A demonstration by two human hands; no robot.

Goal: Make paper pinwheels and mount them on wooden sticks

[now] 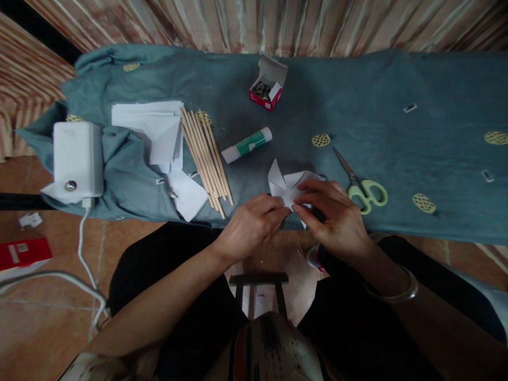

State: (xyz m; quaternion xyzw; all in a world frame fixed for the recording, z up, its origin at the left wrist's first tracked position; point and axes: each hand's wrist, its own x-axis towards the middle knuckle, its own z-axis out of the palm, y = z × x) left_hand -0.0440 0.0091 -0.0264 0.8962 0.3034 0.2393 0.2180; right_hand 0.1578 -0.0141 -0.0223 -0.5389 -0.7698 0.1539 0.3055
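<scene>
A white paper pinwheel (291, 182) with folded blades lies at the front edge of the cloth-covered table. My left hand (256, 219) is closed on its lower left side, fingertips near the centre. From the right, my right hand (335, 211) pinches the paper near the middle, its thumb and fingers covering part of the blades. Green-handled scissors (367, 194) lie just right of my right hand. Above the pinwheel is a green and white glue stick (248, 144). Further back stands an open red box (268, 90) with small metal pieces inside.
Several wooden sticks (206, 159) lie left of the glue stick, beside white paper sheets (159, 132). A white device (78, 159) with a cable (81, 238) sits at the table's left end. Below the table edge is a stool (260, 279).
</scene>
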